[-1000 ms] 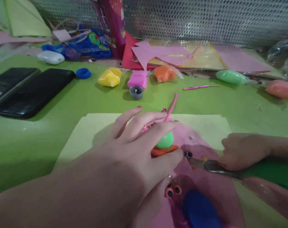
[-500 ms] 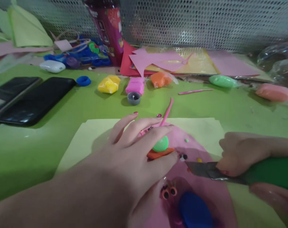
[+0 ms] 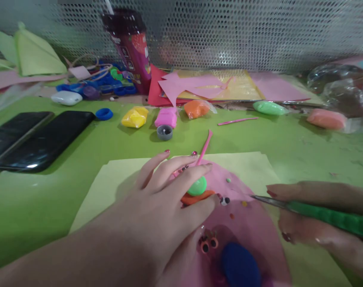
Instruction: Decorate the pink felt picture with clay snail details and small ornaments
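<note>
Left hand (image 3: pixel 160 207) stretches in from the near left, palm down, its fingers (image 3: pixel 185 179) loosely spread and ungripping over a pink sheet (image 3: pixel 256 229); right hand (image 3: pixel 318 236) pinches a green-handled tool (image 3: pixel 333 218) pointing left at the sheet's edge, on the bench (image 3: pixel 307 151)

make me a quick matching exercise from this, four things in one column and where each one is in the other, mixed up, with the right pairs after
Things
1. metal-tipped tool
2. drink cup
3. small grey cap
4. blue ring

Places
A. beside the corner of a black phone
B. in the right hand
C. in front of the bright pink clay packet
D. at the back, before the perforated panel

Right pairs
1-B, 2-D, 3-C, 4-A
</note>
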Tool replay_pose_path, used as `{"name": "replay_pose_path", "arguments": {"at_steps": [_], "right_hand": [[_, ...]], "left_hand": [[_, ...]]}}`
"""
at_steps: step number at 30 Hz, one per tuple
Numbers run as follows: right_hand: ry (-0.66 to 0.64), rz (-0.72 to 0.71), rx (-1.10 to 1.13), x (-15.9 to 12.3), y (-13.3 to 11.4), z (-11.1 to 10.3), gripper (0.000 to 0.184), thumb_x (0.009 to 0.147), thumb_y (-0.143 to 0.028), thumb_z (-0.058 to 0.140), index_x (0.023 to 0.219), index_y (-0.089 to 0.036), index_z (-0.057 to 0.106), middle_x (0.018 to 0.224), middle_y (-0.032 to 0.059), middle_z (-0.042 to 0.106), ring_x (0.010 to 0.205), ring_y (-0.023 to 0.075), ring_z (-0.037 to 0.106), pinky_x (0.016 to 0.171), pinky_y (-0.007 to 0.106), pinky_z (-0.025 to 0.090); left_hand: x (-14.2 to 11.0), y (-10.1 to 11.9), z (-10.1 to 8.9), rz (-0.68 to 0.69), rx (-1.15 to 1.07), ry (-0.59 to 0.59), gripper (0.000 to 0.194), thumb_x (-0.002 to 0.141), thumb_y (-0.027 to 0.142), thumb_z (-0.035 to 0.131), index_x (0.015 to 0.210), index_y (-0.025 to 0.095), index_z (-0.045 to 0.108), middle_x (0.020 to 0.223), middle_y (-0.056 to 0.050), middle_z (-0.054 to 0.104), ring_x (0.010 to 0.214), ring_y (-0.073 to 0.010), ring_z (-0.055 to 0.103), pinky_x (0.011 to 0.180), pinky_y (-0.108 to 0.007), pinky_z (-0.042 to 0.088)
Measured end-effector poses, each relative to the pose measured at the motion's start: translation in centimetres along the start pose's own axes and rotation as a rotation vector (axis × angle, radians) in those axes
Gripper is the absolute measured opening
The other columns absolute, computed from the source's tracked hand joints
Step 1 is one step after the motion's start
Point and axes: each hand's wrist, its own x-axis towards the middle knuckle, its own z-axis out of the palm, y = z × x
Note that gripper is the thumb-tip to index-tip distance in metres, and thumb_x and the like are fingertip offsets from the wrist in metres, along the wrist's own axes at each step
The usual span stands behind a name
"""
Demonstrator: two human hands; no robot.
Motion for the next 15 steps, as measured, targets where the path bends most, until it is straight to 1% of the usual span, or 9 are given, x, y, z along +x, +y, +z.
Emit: {"name": "replay_pose_path", "arguments": {"at_steps": [2,4,6,8,12,15], "right_hand": [[0.01,-0.053,-0.031,-0.2,-0.7,0.3,0.021,0.083,-0.06,0.043,0.094,-0.047,0.054,0.062,-0.0043,0.063,0.048,0.0126,0.059,0.049,0.02,0.052],[-0.004,0.004,-0.019,-0.4,-1.6,0.5,0.023,0.085,-0.059,0.037,0.094,-0.046,0.054,0.064,-0.0035,0.064,0.048,0.0128,0.059,0.051,0.021,0.053],[-0.023,0.074,0.021,-0.5,-2.4,0.6,0.025,0.085,-0.057,0.037,0.09,-0.043,0.057,0.068,-0.0012,0.065,0.052,0.0147,0.06,0.051,0.023,0.052],[-0.042,0.106,0.082,-0.5,-3.0,0.7,0.024,0.084,-0.055,0.039,0.088,-0.042,0.059,0.072,0.0002,0.066,0.058,0.0168,0.062,0.048,0.024,0.052],[-0.057,0.084,0.111,-0.2,-3.2,0.8,0.023,0.081,-0.055,0.042,0.093,-0.044,0.058,0.074,-0.0002,0.067,0.06,0.0185,0.064,0.045,0.025,0.051],[-0.051,0.074,0.129,-0.1,-3.2,1.0,0.027,0.08,-0.058,0.042,0.09,-0.041,0.06,0.073,0.0006,0.067,0.059,0.0165,0.064,0.043,0.022,0.05]], "left_hand": [[0.1,0.3,-0.2,-0.009,0.004,-0.011,0.04,0.073,0.011,0.047,0.109,0.023,0.057,0.128,-0.008,0.047,0.125,-0.0308,0.031,0.102,-0.057,0.025],[0.2,0.4,-0.3,-0.018,0.009,-0.02,0.041,0.072,0.012,0.047,0.11,0.023,0.057,0.128,-0.009,0.047,0.125,-0.0313,0.032,0.101,-0.057,0.026],[0.2,0.4,-0.3,-0.027,0.012,-0.032,0.039,0.072,0.014,0.049,0.109,0.024,0.058,0.129,-0.009,0.047,0.125,-0.0318,0.033,0.101,-0.056,0.028],[0.2,0.4,-0.2,-0.037,0.012,-0.043,0.038,0.072,0.017,0.05,0.108,0.025,0.058,0.129,-0.008,0.048,0.125,-0.0322,0.033,0.1,-0.054,0.03],[0.1,0.4,-0.1,-0.046,0.01,-0.029,0.036,0.073,0.016,0.047,0.106,0.024,0.059,0.131,-0.008,0.045,0.125,-0.0309,0.031,0.102,-0.055,0.026],[0.0,0.3,0.0,-0.036,0.009,-0.019,0.037,0.074,0.013,0.045,0.106,0.025,0.059,0.129,-0.006,0.046,0.125,-0.0297,0.031,0.102,-0.055,0.026]]}}
